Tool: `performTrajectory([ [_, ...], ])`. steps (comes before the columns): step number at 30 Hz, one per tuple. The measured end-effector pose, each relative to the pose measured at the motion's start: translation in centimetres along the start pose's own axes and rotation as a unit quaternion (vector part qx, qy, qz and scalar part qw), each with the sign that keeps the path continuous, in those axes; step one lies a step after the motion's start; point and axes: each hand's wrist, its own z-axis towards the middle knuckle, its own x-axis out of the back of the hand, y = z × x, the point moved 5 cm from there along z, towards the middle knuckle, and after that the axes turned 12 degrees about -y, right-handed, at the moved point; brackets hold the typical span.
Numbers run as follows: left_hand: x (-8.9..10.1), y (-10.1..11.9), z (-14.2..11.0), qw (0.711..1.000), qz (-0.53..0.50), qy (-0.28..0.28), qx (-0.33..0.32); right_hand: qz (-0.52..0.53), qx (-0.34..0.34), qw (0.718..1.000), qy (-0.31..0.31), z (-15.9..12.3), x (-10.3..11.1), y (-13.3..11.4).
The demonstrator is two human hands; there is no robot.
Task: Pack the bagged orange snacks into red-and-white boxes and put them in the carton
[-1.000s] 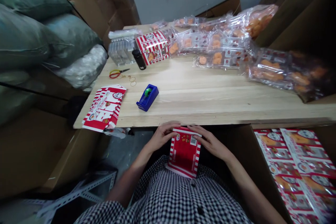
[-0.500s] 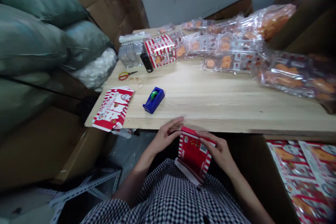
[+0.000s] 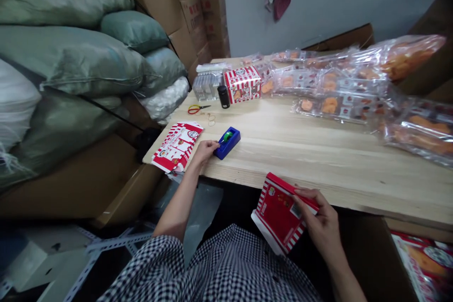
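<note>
My left hand (image 3: 205, 152) is at the front end of a blue tape dispenser (image 3: 227, 143) with a green core. Its fingertips are pinched on the end of the tape by the cutting edge. My right hand (image 3: 321, 221) grips a red printed carton (image 3: 278, 212) with striped edges, thumb on the near face and fingers behind. The carton is tilted over my lap, just off the table's front edge, and a white flap shows at its lower end. Left of the dispenser lies a stack of flat red-and-white cartons (image 3: 179, 146).
On the wooden table (image 3: 269, 141) are scissors (image 3: 198, 109), rubber bands (image 3: 211, 119), a black cylinder (image 3: 223, 97), a striped box (image 3: 244, 85) and clear packs (image 3: 208, 84). Bagged orange pieces (image 3: 331, 104) line the back and right. Stuffed sacks (image 3: 95, 61) stand left; an open carton (image 3: 399, 264) lower right.
My left hand has left the carton and reached forward-left to the tape dispenser, its fingers closing there. My right hand still holds the carton. The view has shifted, showing more of the left side.
</note>
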Motion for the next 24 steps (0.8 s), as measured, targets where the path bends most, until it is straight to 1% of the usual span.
performTrajectory([
  [4, 0.3, -0.6, 0.1, 0.997, -0.080, 0.005, 0.022, 0.005, 0.006, 1.000, -0.003, 0.5, 0.0, -0.3],
  [6, 0.6, -0.8, -0.3, 0.993, -0.116, 0.005, 0.017, 0.012, 0.003, 1.000, -0.003, 0.7, 0.0, -0.3],
  [9, 0.9, -1.2, -1.5, 0.987, -0.160, 0.004, -0.005, 0.014, 0.010, 1.000, 0.010, 1.1, 0.1, -0.5],
  [12, 0.7, -2.3, -2.9, 0.984, -0.176, 0.016, -0.022, 0.018, 0.019, 0.999, 0.021, 1.5, 0.0, -0.7],
  [15, 0.1, -3.7, -3.6, 0.986, -0.160, 0.040, -0.029, 0.028, 0.019, 0.999, 0.019, 1.7, -0.2, -1.4],
  [18, 0.0, -4.3, -3.6, 0.990, -0.118, 0.072, -0.034, 0.036, 0.032, 0.998, 0.042, 1.8, -0.2, -3.3],
  [20, 0.4, -4.2, -3.7, 0.992, -0.079, 0.098, -0.034, 0.039, 0.066, 0.994, 0.084, 1.8, 0.0, -5.3],
  [22, 0.9, -3.5, -4.3, 0.991, -0.040, 0.126, -0.033, 0.033, 0.116, 0.984, 0.130, 1.7, 0.3, -7.3],
  [24, 0.8, -2.0, -5.4, 0.988, -0.011, 0.149, -0.039, 0.003, 0.171, 0.972, 0.159, 1.7, 0.5, -8.8],
])
